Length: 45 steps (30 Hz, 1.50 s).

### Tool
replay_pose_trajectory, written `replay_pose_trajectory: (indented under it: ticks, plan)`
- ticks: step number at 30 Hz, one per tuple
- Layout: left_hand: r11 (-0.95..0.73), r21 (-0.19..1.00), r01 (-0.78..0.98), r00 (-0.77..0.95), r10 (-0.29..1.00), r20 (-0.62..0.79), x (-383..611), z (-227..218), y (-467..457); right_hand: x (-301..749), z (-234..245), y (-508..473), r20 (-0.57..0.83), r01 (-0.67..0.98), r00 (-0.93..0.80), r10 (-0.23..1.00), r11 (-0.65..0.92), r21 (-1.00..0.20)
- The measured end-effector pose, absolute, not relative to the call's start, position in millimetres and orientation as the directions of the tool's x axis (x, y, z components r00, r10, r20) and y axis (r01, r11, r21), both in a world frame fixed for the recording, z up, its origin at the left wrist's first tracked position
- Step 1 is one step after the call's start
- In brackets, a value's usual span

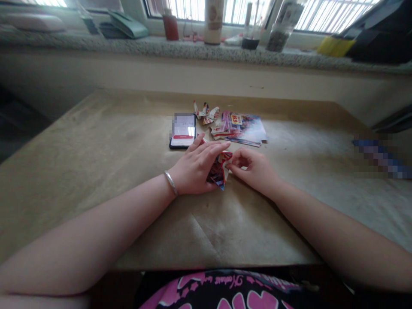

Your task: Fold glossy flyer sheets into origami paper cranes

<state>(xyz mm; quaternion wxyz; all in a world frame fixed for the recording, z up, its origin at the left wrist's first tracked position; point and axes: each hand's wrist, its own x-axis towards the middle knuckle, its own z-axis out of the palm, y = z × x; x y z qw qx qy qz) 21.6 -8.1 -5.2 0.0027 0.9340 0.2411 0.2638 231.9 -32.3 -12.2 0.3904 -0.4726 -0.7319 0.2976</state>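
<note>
A small folded piece of colourful printed paper [219, 169], with red, white and blue parts and a pointed lower corner, sits on the table between my hands. My left hand [199, 165] lies over its left side, fingers extended across the top and thumb at the near side, holding it. At the paper's right edge, my right hand [251, 167] pinches it between thumb and fingertips. The left palm and fingers hide part of the paper. Just beyond my hands are other folded paper pieces [209, 115] and a stack of printed sheets [249, 128].
A phone [183, 131] with a lit screen lies beyond my left hand. The table [96, 171] has a tan cover. Bottles, including a red one [170, 25], line the stone windowsill [180, 49]. A blurred blue strip [383, 159] is at the right.
</note>
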Motion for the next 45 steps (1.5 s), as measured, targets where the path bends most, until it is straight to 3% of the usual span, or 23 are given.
replay_pose_trajectory:
  ticks: [10,14,21,27,36,45]
  plan:
    - [-0.835,0.090,0.543,0.689,0.504,0.521,23,-4,-9,231,-10,-34,0.374,0.390,-0.153,0.915,0.404,-0.828]
    - [-0.831,0.106,0.546,0.678,0.513,0.526,24,-6,-11,232,-10,-34,0.296,0.381,-0.122,0.947,0.320,-0.868]
    - [-0.847,0.186,0.498,0.711,0.521,0.472,23,-7,-9,239,-12,-25,0.245,0.503,-0.082,0.966,0.252,-0.827]
    - [-0.838,0.115,0.534,0.779,0.540,0.319,23,-2,-10,242,-16,-18,0.207,0.489,-0.087,0.974,0.223,-0.843]
    - [-0.816,0.050,0.576,0.790,0.571,0.224,25,-2,-12,243,-17,-16,0.169,0.521,-0.063,0.984,0.177,-0.835]
    - [-0.837,0.069,0.543,0.804,0.542,0.244,23,-6,-9,242,-25,-11,0.093,0.385,-0.092,0.991,0.122,-0.915]
